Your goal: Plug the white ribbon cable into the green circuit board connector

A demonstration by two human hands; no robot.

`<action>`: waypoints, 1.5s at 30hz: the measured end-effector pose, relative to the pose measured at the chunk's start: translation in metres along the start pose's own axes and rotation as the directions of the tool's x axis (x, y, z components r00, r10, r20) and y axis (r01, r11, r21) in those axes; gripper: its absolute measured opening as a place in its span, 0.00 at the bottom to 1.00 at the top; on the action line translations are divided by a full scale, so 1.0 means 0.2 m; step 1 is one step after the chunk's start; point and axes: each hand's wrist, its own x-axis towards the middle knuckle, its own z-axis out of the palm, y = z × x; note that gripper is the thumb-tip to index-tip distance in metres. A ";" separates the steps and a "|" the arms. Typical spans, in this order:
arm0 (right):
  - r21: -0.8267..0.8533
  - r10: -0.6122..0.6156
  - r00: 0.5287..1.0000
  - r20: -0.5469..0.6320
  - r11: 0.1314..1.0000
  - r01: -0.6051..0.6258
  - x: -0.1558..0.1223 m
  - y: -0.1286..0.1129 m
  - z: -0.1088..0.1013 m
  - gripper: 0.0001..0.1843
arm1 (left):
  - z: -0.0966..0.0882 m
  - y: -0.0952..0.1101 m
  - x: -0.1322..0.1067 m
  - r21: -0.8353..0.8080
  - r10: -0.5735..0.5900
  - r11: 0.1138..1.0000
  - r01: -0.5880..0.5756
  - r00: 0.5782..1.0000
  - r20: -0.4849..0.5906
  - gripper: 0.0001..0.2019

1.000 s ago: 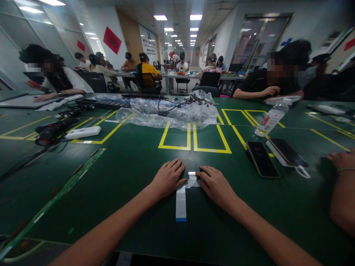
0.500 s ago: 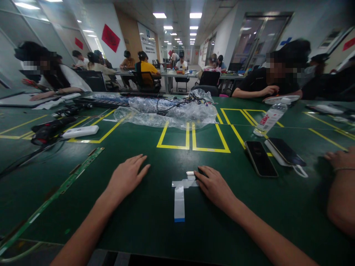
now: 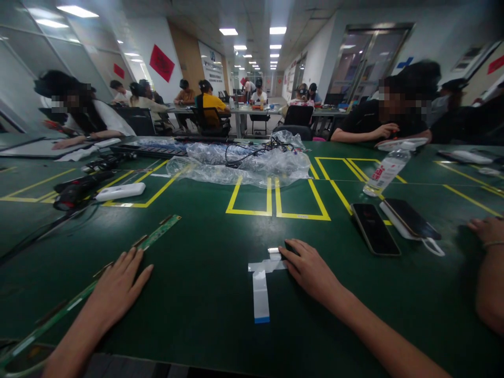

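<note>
My left hand (image 3: 118, 286) lies palm down over a long, narrow green circuit board (image 3: 160, 232) on the left. Its fingers are stretched out against the board and cover part of it; the thumb stands apart on the table side. A white flat ribbon cable (image 3: 260, 294) with a blue end lies folded on the table in front of me. Flat beside it is my right hand (image 3: 311, 268), fingers extended, the index fingertip at the cable's small silvery far end. Whether that fingertip presses on the cable, I cannot tell.
Crumpled clear plastic wrap (image 3: 244, 170) with black cables lies across the green table (image 3: 205, 325). At right are two phones (image 3: 376, 229) and a tilted bottle (image 3: 388, 170). A white device (image 3: 120, 192) sits at left. A co-worker's arm (image 3: 490, 262) rests at the right edge.
My left hand has moved left and down onto the circuit board, whose far end has shifted right. My right hand stays by the ribbon cable. The view has shifted slightly.
</note>
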 end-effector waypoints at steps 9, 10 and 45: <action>-0.024 -0.029 1.000 0.009 0.999 0.030 -0.02 0.00 -0.02 0.24 | -0.22 0.87 0.19 -0.168 0.434 0.898 -0.407 0.883 0.180 0.27; -0.028 -0.037 0.999 0.005 0.999 0.037 -0.02 0.00 -0.02 0.24 | -0.23 0.96 0.24 -0.179 0.477 0.876 -0.447 0.858 0.190 0.27; -0.091 -0.056 0.998 0.013 0.994 0.056 -0.01 -0.03 0.04 0.27 | -0.16 1.39 0.48 -0.497 0.681 0.587 -0.639 0.722 -0.123 0.09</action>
